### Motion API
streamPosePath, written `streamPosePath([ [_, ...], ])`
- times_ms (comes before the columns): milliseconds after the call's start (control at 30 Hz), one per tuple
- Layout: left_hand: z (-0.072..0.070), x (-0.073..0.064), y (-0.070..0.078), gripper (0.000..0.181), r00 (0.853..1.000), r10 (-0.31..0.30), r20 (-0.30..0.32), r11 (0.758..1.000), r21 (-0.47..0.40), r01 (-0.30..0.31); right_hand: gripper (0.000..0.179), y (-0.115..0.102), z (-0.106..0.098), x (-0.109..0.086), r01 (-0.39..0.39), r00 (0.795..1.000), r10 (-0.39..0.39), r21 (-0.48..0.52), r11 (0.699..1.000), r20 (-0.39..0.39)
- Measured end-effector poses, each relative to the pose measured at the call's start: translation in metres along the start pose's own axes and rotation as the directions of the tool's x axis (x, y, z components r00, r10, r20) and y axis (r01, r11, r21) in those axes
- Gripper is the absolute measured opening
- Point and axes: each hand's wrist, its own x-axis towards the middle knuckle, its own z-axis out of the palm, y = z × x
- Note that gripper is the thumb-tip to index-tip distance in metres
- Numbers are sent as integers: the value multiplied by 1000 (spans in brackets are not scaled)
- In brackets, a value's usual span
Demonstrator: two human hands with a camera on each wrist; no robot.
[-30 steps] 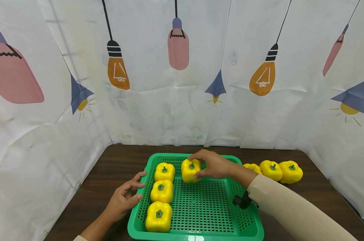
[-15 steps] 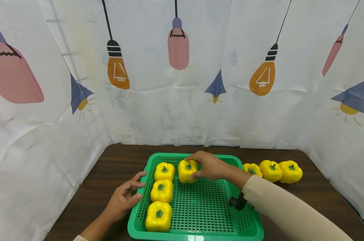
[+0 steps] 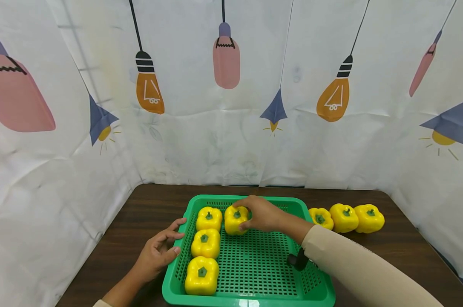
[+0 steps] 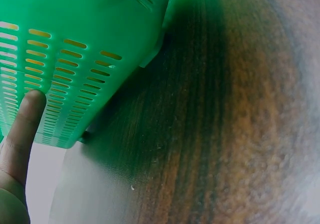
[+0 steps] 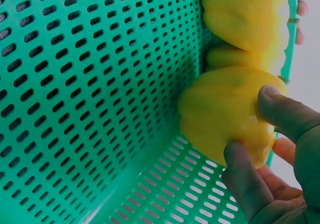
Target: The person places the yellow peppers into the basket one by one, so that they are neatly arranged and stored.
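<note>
My right hand (image 3: pixel 263 215) grips a yellow bell pepper (image 3: pixel 234 221) with a green stem, thumb on one side and fingers on the other. It is low inside the green basket (image 3: pixel 327 273), toward the back. In the right wrist view the held pepper (image 5: pixel 220 114) appears close to the perforated floor. To its left a column of three yellow bell peppers (image 3: pixel 205 244) runs along the basket's left wall. My left hand (image 3: pixel 158 249) rests against that left rim, fingers extended. In the left wrist view one finger (image 4: pixel 25 129) touches the slotted outer wall (image 4: pixel 75 74).
Several more yellow bell peppers (image 3: pixel 344 218) sit in a row on the dark wooden table (image 3: pixel 162 204), right of the basket. Behind and beside the table hangs a white cloth (image 3: pixel 200 145) printed with lamps. A black wrist camera (image 3: pixel 298 260) hangs over the basket's right side.
My right hand has moved left and slightly nearer with the bell pepper, bringing it beside the rearmost pepper of the column. The left hand has stayed in place.
</note>
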Motion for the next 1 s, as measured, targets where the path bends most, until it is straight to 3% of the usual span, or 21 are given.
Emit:
streamPosePath([
  [367, 0, 1, 0, 33, 1000, 9, -5, 1000, 9, -8, 59, -7, 6, 1, -36, 999, 35, -25, 999, -11],
  [1000, 1, 1, 1, 34, 1000, 13, 1, 1000, 4, -13, 64, -5, 10, -3, -62, 998, 61, -29, 998, -23],
])
